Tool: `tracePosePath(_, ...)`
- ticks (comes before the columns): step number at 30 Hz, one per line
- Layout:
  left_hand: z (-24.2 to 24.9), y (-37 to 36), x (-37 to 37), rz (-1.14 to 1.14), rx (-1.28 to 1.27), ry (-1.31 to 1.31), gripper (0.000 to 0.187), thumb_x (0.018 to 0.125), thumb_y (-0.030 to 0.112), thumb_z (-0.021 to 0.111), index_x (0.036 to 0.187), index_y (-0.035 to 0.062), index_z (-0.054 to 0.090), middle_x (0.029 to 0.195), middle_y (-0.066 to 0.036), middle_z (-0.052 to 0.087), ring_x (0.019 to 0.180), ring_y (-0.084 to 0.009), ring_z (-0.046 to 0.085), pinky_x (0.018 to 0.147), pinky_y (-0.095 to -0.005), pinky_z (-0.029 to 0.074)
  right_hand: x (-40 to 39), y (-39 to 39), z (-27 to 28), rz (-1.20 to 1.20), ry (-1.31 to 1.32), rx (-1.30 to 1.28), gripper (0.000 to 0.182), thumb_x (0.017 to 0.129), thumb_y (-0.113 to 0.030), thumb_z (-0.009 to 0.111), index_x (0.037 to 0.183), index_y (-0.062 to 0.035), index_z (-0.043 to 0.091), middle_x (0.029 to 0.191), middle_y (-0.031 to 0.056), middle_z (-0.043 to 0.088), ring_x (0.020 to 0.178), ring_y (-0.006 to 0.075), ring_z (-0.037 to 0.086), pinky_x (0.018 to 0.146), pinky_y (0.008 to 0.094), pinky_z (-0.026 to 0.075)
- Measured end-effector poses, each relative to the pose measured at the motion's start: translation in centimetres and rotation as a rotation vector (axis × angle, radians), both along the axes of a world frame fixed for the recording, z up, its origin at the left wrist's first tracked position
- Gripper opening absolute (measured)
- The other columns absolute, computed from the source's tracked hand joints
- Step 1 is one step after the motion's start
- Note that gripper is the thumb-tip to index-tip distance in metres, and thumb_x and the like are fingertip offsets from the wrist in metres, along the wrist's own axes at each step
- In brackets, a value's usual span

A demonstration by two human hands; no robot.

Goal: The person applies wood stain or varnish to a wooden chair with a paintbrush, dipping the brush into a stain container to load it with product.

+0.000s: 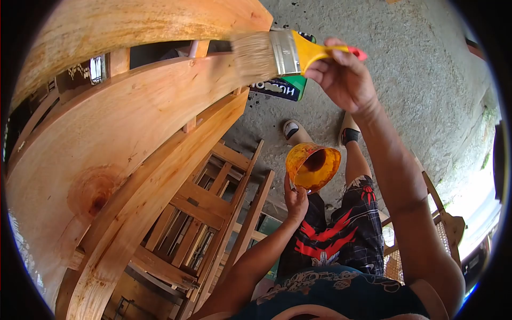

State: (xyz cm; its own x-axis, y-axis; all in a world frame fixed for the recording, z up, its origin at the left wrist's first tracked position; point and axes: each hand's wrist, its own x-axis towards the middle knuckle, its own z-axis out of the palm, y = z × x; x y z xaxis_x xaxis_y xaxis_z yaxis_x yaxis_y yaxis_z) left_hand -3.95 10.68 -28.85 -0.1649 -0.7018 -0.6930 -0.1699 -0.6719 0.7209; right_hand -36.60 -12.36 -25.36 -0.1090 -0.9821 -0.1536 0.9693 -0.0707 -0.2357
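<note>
In my right hand (344,74) is a wide paintbrush (306,52) with a yellow handle, red at its end, and a metal band. Its pale bristles, smeared by motion, overlap the end of a broad wooden plank (122,112) in this view. My left hand (296,202) grips a yellow-orange stained bucket (298,162) by its lower side, tilted so that its mouth faces up toward me. A dark reddish patch shows inside it. Part of the plank looks glossy, with a large knot at its lower left.
A darker-grained plank (154,26) lies beyond the broad one, and a narrower wooden beam (160,197) nearer me. Wooden frames (205,202) stand below at the left. A green and dark printed container (282,88) is on the rough concrete floor (416,69). A chair (445,229) stands at the right.
</note>
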Motion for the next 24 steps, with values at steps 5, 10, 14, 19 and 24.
tracePosePath(5,0.2,0.2,-0.1,0.067,0.004,0.050,0.081,0.100,0.037,0.060,0.157,0.0052,0.011,0.144,-0.016,0.045,0.119,-0.0213,0.056,0.097,-0.0294,0.047,4.3,6.4,-2.3,0.027,0.227,0.478,0.019,0.097,-0.008,0.056,0.115,-0.0036,0.055,0.109,0.0134,0.064,0.102,0.0296,0.068,0.093,0.0430,0.056)
tracePosePath(10,0.6,0.0,0.0,0.036,0.026,-0.007,0.078,0.100,0.030,0.059,0.157,0.0051,0.012,0.144,-0.015,0.045,0.121,-0.0210,0.056,0.098,-0.0290,0.046,8.5,5.5,-0.5,-0.045,0.352,0.526,0.019,0.095,-0.005,0.059,0.114,-0.0018,0.057,0.109,0.0098,0.062,0.099,0.0251,0.067,0.090,0.0380,0.056)
tracePosePath(14,0.1,0.1,0.1,0.101,0.048,0.070,0.079,0.100,0.029,0.062,0.156,0.0043,0.013,0.143,-0.014,0.047,0.121,-0.0194,0.055,0.100,-0.0289,0.045,9.6,3.2,0.6,0.088,0.540,0.504,0.016,0.092,-0.007,0.066,0.108,-0.0031,0.064,0.101,0.0022,0.064,0.092,0.0127,0.063,0.083,0.0258,0.052)
tracePosePath(19,0.1,-0.1,0.2,0.062,-0.024,0.047,0.084,0.099,0.038,0.061,0.157,0.0063,0.009,0.142,-0.016,0.049,0.120,-0.0233,0.058,0.098,-0.0314,0.048,12.5,1.9,9.7,0.137,0.765,0.248,0.015,0.090,-0.007,0.069,0.105,-0.0055,0.066,0.098,-0.0006,0.064,0.089,0.0065,0.057,0.078,0.0214,0.048)
tracePosePath(24,-1.1,0.7,0.2,0.093,-0.087,0.036,0.088,0.096,0.041,0.067,0.156,0.0055,0.014,0.140,-0.016,0.052,0.120,-0.0232,0.058,0.098,-0.0315,0.047,8.4,5.1,10.1,0.140,0.518,0.305,0.019,0.090,-0.002,0.067,0.108,-0.0020,0.063,0.114,0.0090,0.066,0.102,0.0162,0.062,0.092,0.0299,0.050)
